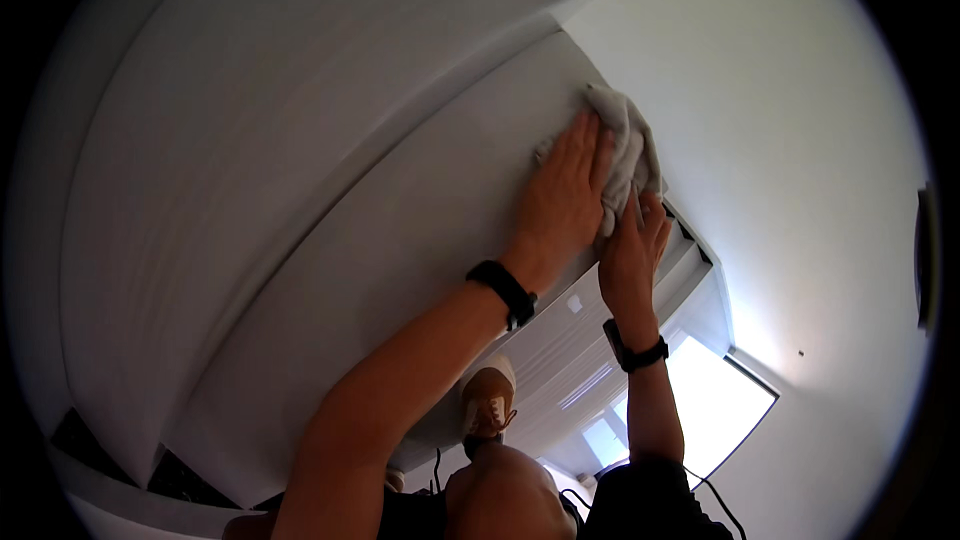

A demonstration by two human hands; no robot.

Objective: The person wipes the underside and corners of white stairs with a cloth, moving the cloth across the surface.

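A crumpled light grey cloth (630,142) lies on a smooth grey stair tread (390,240), at its end by the white wall. My left hand (562,195) presses flat on the cloth with its fingers stretched forward; cloth shows on both sides of them. Close beside it, my right hand (634,255) has its fingers on the cloth's near edge at the wall side. Part of the cloth is hidden under my hands. Each wrist wears a black band.
A higher step (225,127) rises at the left. Glossy lower steps (555,367) reflect light at the right. My brown shoe (487,397) stands below my left forearm. The white wall (810,165) runs along the right, with a bright window-like opening (720,405) low down. A dark cable (720,499) hangs near my right sleeve.
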